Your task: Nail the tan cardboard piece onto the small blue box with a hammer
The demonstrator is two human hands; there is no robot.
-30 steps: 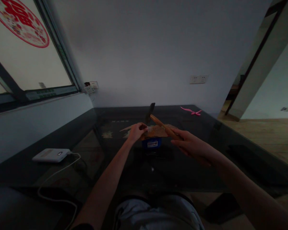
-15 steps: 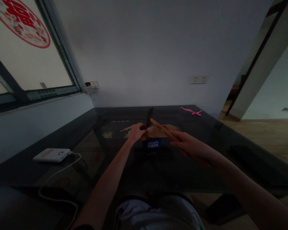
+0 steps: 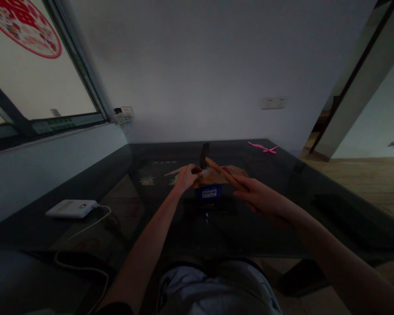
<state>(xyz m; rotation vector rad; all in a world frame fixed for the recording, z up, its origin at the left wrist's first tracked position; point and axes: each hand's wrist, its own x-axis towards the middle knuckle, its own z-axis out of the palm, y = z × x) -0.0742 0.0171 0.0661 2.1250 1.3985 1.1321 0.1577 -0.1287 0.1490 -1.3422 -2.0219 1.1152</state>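
My right hand (image 3: 258, 194) is closed around the wooden handle of a hammer (image 3: 228, 176). Its long dark head stands upright just beyond my left fingers. My left hand (image 3: 186, 176) is pinched at the left end of a brown, rough-looking piece (image 3: 216, 176); what sits between the fingertips is too small and dark to make out. The brown piece lies over a blue box (image 3: 208, 191) with a pale label. A thin pale pointed shape (image 3: 172, 173) shows to the left of my left hand.
All this is on a dark glossy table (image 3: 197, 236). On the left lies a white power bank (image 3: 72, 208) with a white cable (image 3: 83, 234). A pink ribbon (image 3: 264, 148) is at the far right, a dark flat object (image 3: 351, 221) at the right edge. Beyond stands a wall.
The whole view has shifted slightly upward across the scene. Both hands keep nearly the same place, with the hammer still over the brown piece.
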